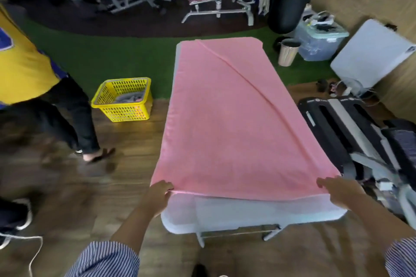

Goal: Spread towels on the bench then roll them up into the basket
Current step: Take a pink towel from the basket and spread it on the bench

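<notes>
Bench (258,216) under pink towel (229,123) lengthwise away; left hand (161,191), apparently right hand (337,190), pinching near corners.

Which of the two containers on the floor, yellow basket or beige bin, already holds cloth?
The yellow basket left of the bench; grey cloth lies inside. The beige bin's contents are not visible.

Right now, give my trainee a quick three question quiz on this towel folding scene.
1. True or false: the pink towel lies spread along the bench.
2. Where is the yellow basket? A) on the bench B) on the floor left of the bench C) beside the metal bin
3. What do both hands, the left hand and the right hand, grip?

Key: 1 true; 2 B; 3 the towel's near edge, one hand at each corner.
</notes>
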